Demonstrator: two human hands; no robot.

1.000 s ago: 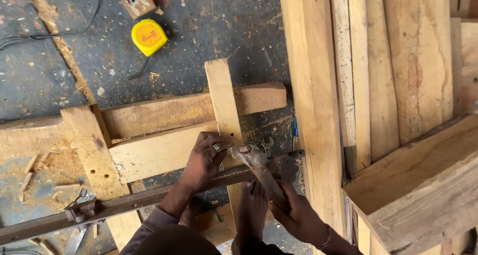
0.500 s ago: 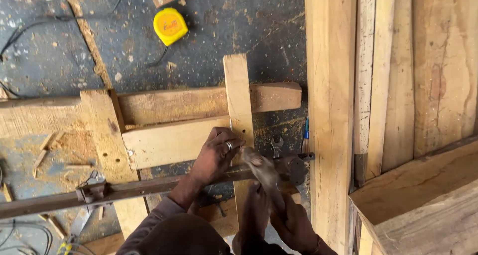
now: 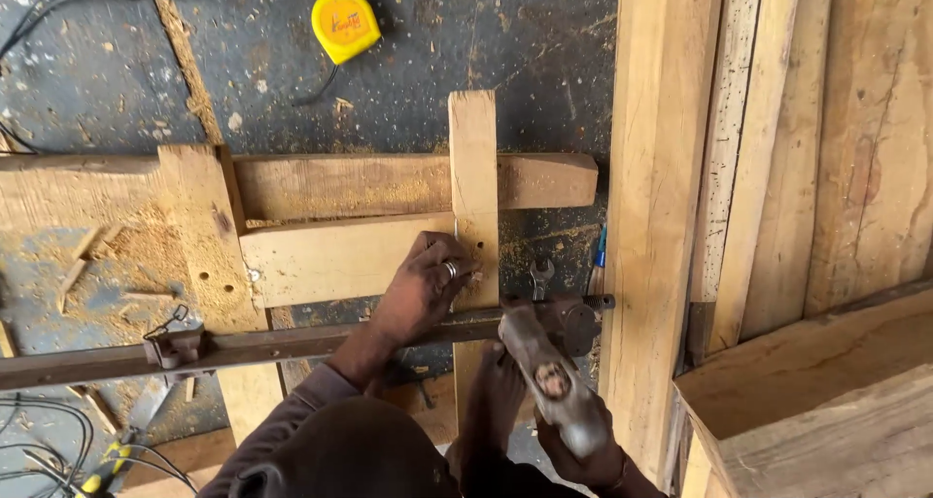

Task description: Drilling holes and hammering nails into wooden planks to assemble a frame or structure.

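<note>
Fingers [image 3: 437, 265] curled against wooden upright [image 3: 473, 168]

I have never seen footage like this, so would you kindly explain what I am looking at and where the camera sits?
There is no machine here: a person works with two bare hands, and the one camera is worn on their head, looking straight down. The dark round shape at the bottom is the person's own head.

On the dusty dark floor lies a wooden frame made of crossed boards, with sawdust around it. A long metal bar clamp runs across the frame. The left hand, with a ring on one finger, rests on the upright board. The right hand has its grip on a hammer, its head near the clamp's end.

Nearby lie a yellow tape measure, a spanner and some cables. Thick planks are stacked on the right.
</note>
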